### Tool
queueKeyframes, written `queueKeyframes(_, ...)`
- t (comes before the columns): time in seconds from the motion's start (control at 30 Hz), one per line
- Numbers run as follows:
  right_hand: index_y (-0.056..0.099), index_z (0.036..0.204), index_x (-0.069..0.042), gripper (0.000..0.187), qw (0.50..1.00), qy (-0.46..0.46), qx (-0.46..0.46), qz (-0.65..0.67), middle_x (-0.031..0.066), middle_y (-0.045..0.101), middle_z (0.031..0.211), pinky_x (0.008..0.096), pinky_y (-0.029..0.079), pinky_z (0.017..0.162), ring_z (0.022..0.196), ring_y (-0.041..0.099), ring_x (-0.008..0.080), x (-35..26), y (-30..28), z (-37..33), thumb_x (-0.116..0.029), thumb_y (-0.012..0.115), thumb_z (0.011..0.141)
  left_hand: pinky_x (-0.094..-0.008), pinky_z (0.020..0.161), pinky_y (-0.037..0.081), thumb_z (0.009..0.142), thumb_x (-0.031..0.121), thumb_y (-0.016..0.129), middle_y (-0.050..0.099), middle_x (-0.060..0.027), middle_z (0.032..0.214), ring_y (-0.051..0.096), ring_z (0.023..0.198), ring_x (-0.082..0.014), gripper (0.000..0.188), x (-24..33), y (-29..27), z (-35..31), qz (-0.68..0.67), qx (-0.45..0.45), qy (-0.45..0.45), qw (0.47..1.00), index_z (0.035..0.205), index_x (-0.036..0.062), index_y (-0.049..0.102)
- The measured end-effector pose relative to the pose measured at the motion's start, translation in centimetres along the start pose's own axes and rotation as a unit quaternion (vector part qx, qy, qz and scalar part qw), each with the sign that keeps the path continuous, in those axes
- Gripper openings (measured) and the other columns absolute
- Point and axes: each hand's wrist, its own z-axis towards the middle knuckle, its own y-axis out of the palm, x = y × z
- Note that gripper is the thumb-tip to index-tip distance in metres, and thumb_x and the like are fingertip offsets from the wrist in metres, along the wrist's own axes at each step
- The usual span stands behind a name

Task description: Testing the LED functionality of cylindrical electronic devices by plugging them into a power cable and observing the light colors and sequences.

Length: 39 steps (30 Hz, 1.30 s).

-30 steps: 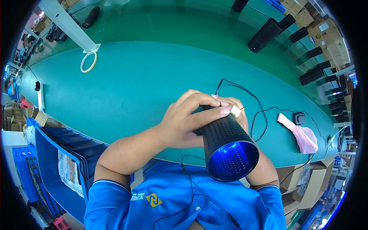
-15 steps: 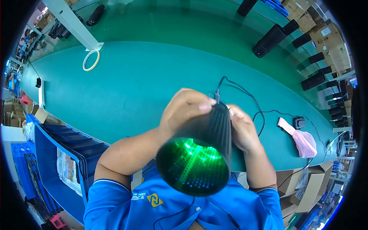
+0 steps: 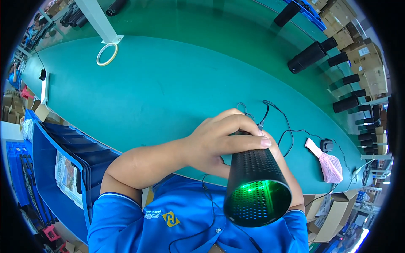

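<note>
A black perforated tube (image 3: 257,168), glowing green inside its wide open end, tilts toward me in front of my chest. My left hand (image 3: 219,139) is closed around its far end, with the thumb and fingers across the upper side. My right hand (image 3: 272,143) is behind the tube's far end, at the right. The tube and my left hand hide most of its fingers. A black cable plug (image 3: 260,125) sits right by the fingertips at that end. From the plug, a thin black cable (image 3: 288,122) loops over the green tabletop.
On the green table (image 3: 147,92) lie a tape roll (image 3: 107,54), a pink mesh pouch (image 3: 330,166) and a small black block (image 3: 326,145). Several black cylinders, including one large one (image 3: 307,57), stand along the far right. A blue bin (image 3: 59,168) stands left; cardboard boxes (image 3: 337,217) sit lower right.
The tube has swung to the right, its open end now pointing lower right. My left hand has moved right and wrapped over its far end. My right hand has slipped behind it.
</note>
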Motion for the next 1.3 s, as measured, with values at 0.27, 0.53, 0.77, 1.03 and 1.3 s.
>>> queueKeyframes(0.27, 0.056, 0.103, -0.002, 0.025, 0.998, -0.035, -0.045, -0.012, 0.0069, 0.062, 0.084, 0.0202, 0.048, 0.06, 0.07, 0.059, 0.0111, 1.0, -2.2, 1.4, 0.003, 0.064, 0.079, -0.0328, 0.077, 0.044, 0.055, 0.018, 0.078, 0.056, -0.0038, 0.106, 0.053, 0.088, -0.0194, 0.067, -0.1, 0.0, -0.1, 0.037, 0.014, 0.005, 0.999, 0.118, 0.0188, 0.059)
queueKeyframes(0.53, 0.056, 0.1, -0.002, 0.024, 0.997, -0.065, -0.045, -0.023, 0.0061, 0.062, 0.083, 0.0187, 0.047, 0.058, 0.069, 0.059, 0.0108, 1.4, -2.2, 1.7, 0.003, 0.064, 0.078, -0.0325, 0.077, 0.044, 0.053, 0.016, 0.079, 0.056, -0.0026, 0.106, 0.053, 0.088, -0.0192, 0.069, -0.2, -0.1, 0.0, 0.042, 0.028, 0.006, 0.999, 0.119, 0.02, 0.058)
queueKeyframes(0.77, 0.057, 0.096, 0.0, 0.017, 0.993, -0.01, -0.112, 0.02, 0.0075, 0.062, 0.079, 0.0192, 0.046, 0.053, 0.064, 0.058, 0.0115, 1.3, -3.3, 1.8, -0.002, 0.061, 0.079, -0.0323, 0.075, 0.044, 0.053, 0.014, 0.079, 0.055, -0.0031, 0.106, 0.053, 0.088, -0.0202, 0.07, -0.1, 0.0, -0.1, 0.022, 0.015, 0.001, 1.0, 0.12, 0.0199, 0.058)
queueKeyframes(1.03, 0.059, 0.095, 0.001, 0.013, 0.993, 0.057, -0.104, 0.016, 0.0086, 0.062, 0.076, 0.0205, 0.045, 0.052, 0.061, 0.057, 0.0126, 0.4, -1.9, 1.0, -0.002, 0.056, 0.082, -0.0326, 0.077, 0.046, 0.058, 0.01, 0.077, 0.054, -0.006, 0.11, 0.055, 0.093, -0.0232, 0.076, -0.2, -0.8, 0.0, 0.013, -0.041, 0.008, 0.999, 0.128, 0.0166, 0.05)
queueKeyframes(1.3, 0.06, 0.097, 0.001, 0.015, 0.978, -0.006, -0.085, -0.188, 0.0108, 0.063, 0.081, 0.0224, 0.045, 0.053, 0.06, 0.056, 0.0163, -2.1, 1.1, -1.3, -0.001, 0.055, 0.083, -0.0387, 0.09, 0.045, 0.069, 0.005, 0.073, 0.049, -0.0149, 0.122, 0.053, 0.111, -0.0247, 0.089, -0.3, -0.2, -0.2, -0.368, 0.227, -0.269, 0.86, 0.141, 0.007, 0.021)
